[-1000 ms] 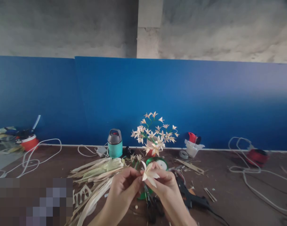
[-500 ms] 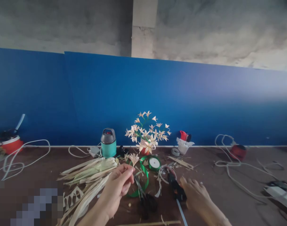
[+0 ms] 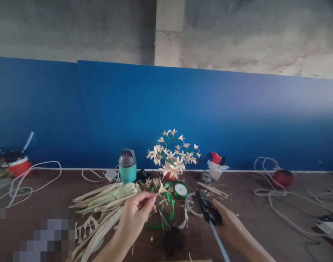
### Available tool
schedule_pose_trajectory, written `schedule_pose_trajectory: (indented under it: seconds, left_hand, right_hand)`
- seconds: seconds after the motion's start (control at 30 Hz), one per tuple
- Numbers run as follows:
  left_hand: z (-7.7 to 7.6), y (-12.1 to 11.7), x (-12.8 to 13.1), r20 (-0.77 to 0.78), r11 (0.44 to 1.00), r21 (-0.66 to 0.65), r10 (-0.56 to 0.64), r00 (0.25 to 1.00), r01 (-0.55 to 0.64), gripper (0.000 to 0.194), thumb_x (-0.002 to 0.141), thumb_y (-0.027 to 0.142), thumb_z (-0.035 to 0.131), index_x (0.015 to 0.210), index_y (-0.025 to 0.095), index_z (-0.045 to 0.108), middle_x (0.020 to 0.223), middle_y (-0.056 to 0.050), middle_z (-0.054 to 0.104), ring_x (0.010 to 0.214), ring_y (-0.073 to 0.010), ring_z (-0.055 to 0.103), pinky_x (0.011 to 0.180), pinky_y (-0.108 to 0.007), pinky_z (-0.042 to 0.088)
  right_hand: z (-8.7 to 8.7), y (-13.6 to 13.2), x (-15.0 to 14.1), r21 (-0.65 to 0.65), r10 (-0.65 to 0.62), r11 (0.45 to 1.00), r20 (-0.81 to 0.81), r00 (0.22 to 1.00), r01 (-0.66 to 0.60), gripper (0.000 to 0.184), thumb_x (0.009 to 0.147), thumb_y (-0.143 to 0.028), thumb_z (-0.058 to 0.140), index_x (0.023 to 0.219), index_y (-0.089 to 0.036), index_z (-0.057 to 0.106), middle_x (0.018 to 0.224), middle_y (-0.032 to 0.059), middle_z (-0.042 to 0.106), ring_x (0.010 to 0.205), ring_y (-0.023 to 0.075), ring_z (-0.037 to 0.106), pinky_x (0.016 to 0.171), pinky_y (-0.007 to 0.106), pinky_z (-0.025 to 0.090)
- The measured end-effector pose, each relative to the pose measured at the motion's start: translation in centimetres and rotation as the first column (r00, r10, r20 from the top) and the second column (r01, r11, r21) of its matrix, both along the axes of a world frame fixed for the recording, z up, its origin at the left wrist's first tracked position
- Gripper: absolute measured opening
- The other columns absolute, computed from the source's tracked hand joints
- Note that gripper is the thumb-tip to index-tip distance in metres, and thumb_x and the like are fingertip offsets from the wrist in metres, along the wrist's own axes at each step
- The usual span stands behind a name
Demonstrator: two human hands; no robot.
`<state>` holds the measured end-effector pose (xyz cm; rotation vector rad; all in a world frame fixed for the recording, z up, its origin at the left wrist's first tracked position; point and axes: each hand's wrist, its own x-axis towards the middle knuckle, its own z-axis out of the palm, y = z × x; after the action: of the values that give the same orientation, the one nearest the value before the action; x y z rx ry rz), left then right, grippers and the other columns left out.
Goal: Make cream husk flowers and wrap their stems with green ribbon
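Note:
My left hand (image 3: pixel 136 216) pinches a small pale husk flower (image 3: pixel 163 189) between thumb and fingertips, its petals pointing right. In my right hand (image 3: pixel 227 219) is a black glue gun (image 3: pixel 206 208), its nozzle tilted up and left and a translucent glue stick (image 3: pixel 219 240) trailing from the back. Fingers of the right hand are partly hidden behind the gun. Between the hands lie black-handled scissors (image 3: pixel 172 238) and a loop of green ribbon (image 3: pixel 170 205). Its spool (image 3: pixel 180 190) lies just beyond. Dried husk strips (image 3: pixel 106 198) spread beside my left hand.
A pot of pale husk flowers (image 3: pixel 177 156) stands before the blue partition (image 3: pixel 114 109). Near it are a teal container (image 3: pixel 127 173), a tape roll (image 3: pixel 206 177) and a white-lined cup (image 3: pixel 216 171). White cables (image 3: pixel 275 214) run over the right side of the table.
My right hand has closed around the glue gun and lifted it, turning it slightly. The flower in my left hand has tipped over to the right. The view has shifted slightly.

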<state>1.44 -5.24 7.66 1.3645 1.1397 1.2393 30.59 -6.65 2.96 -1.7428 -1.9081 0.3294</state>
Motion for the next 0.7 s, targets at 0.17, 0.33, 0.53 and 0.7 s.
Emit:
schedule_pose_trajectory:
  seconds: [0.17, 0.33, 0.53, 0.7]
  left_hand:
    - [-1.0, -0.1, -0.2, -0.223, 0.969, 0.228, 0.148, 0.964, -0.096, 0.014, 0.073, 0.033, 0.06, 0.075, 0.022, 0.069, 0.063, -0.003, 0.068, 0.058, -0.0177, 0.059, 0.057, -0.025, 0.042]
    - [-1.4, -0.3, -0.2, -0.372, 0.939, 0.331, 0.223, 0.901, -0.096, 0.014, 0.075, 0.032, 0.057, 0.074, 0.023, 0.068, 0.06, -0.001, 0.066, 0.052, -0.016, 0.056, 0.053, -0.023, 0.039]
    - [-1.5, -0.6, 0.1, -0.349, 0.928, 0.366, 0.202, 0.915, -0.066, 0.013, 0.075, 0.031, 0.057, 0.074, 0.025, 0.068, 0.062, -0.002, 0.067, 0.053, -0.0165, 0.056, 0.055, -0.024, 0.038]
    - [-1.6, -0.8, 0.2, -0.268, 0.938, 0.334, 0.187, 0.945, -0.09, 0.011, 0.072, 0.031, 0.06, 0.071, 0.026, 0.069, 0.061, -0.003, 0.067, 0.053, -0.0173, 0.055, 0.056, -0.024, 0.037]
  right_hand:
    - [2.1, -1.1, -5.2, 0.347, 0.229, 0.931, -0.314, 0.921, -0.113, 0.012, 0.071, -0.03, 0.055, 0.077, -0.02, 0.059, 0.071, 0.0046, 0.06, 0.068, 0.0203, 0.056, 0.061, 0.027, 0.043]
    - [2.1, -2.0, -9.6, 0.388, 0.408, 0.879, -0.308, 0.86, -0.277, 0.011, 0.071, -0.025, 0.052, 0.061, -0.02, 0.052, 0.062, 0.0011, 0.049, 0.052, 0.0126, 0.047, 0.047, 0.022, 0.036]
    - [0.7, -1.4, -10.5, 0.387, 0.405, 0.878, -0.281, 0.87, -0.283, 0.003, 0.067, -0.02, 0.054, 0.065, -0.019, 0.053, 0.066, 0.0009, 0.048, 0.056, 0.0129, 0.048, 0.05, 0.022, 0.037]
    - [0.2, -1.4, -10.6, 0.394, 0.381, 0.885, -0.302, 0.874, -0.249, 0.005, 0.069, -0.019, 0.054, 0.064, -0.019, 0.054, 0.066, 0.0012, 0.049, 0.057, 0.0131, 0.049, 0.051, 0.021, 0.04]
